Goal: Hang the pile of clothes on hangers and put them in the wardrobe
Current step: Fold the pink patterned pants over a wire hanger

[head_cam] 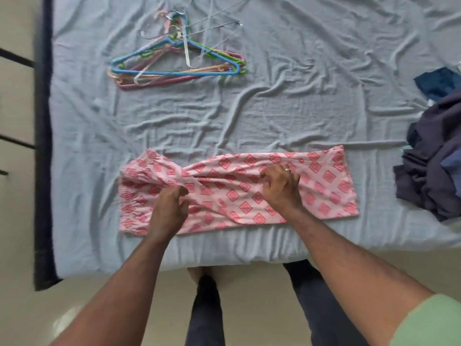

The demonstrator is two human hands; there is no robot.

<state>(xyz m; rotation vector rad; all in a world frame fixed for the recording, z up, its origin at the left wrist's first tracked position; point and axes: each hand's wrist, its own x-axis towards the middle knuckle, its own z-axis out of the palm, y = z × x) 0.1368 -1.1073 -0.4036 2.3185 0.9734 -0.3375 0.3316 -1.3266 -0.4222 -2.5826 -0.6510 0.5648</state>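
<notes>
Pinching the pink patterned trousers (239, 191) on the bed (299, 101), my left hand (169, 208) and right hand (282, 188) curl their fingers into folds. Hangers (174, 63) lie beyond (a tangled heap), dark clothes (434, 166) to my right.

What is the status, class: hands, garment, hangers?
Left hand and right hand both pinching the pink garment, flat on the bed. Hangers untouched beyond it. Dark clothes piled right. Nothing in the way.
</notes>
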